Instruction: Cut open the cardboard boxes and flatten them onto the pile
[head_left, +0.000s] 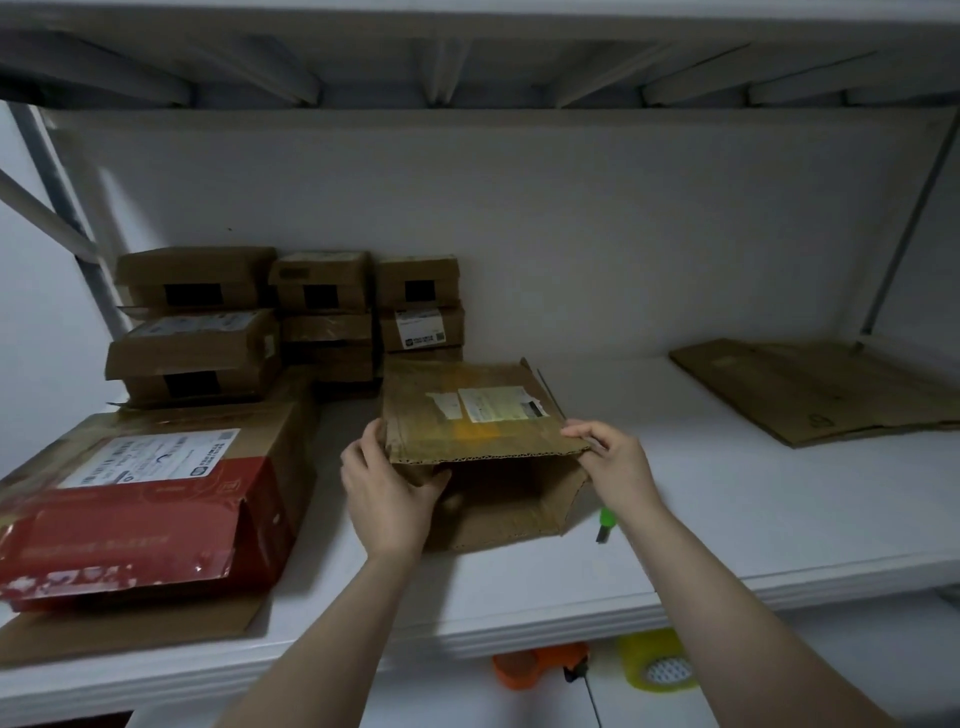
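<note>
both hands are on the open cardboard box (483, 457) sitting mid-shelf (727, 519) — left hand (387, 493) wrapped around its left corner, right hand (613, 462) pinching the top flap's right edge. a green-handled cutter (604, 525) lies on the shelf just beside the box, under the right wrist. to the left sits a big red box (145, 509), sealed small boxes (291, 317) stacked behind it, and the flattened pile (810, 389) is far right at the back.

Matt brown corrugated cardboard box (483, 415) with glossy tape and a paper label (493, 404); smooth white shelf (727, 509); glossy red wrap on the large box (140, 525).
</note>
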